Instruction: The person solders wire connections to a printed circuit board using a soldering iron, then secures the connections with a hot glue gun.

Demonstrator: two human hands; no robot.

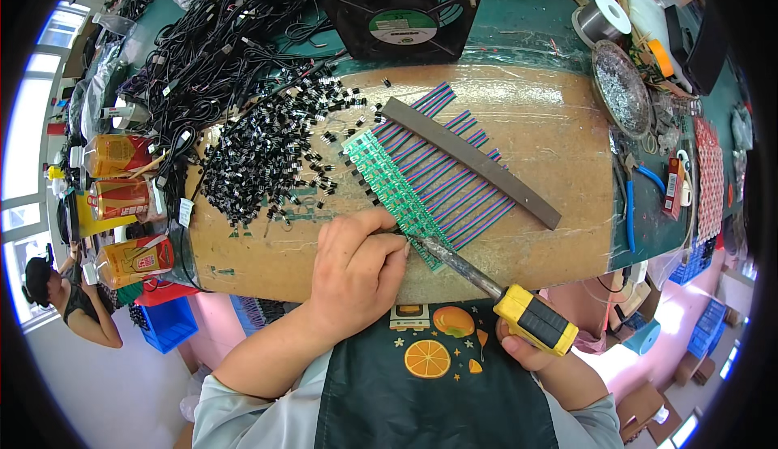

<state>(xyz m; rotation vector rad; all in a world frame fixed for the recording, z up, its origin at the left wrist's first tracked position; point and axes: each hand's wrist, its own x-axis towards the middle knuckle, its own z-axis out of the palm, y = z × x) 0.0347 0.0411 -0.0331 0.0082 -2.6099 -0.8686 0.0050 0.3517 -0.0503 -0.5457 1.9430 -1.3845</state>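
Note:
A strip of green circuit boards (395, 191) lies slanted on the brown work board, with rows of purple, blue and dark ribbon wires (454, 198) running off its right side. Across these wires rests a long dark bar (478, 165). My left hand (356, 262) pinches at the strip's lower left edge; its fingertips hide whatever small part they hold. In my right hand (527, 352) is a soldering iron (535, 319) with a yellow and black handle, its tip touching or almost touching the strip beside my left fingertips.
Left of the strip spreads a heap of small black parts (259, 149), below a tangle of black cables (219, 36). A black fan (401, 19) stands at the back. A solder spool (604, 18), a metal dish (620, 84) and blue-handled pliers (630, 214) lie right. A person (69, 295) sits far left.

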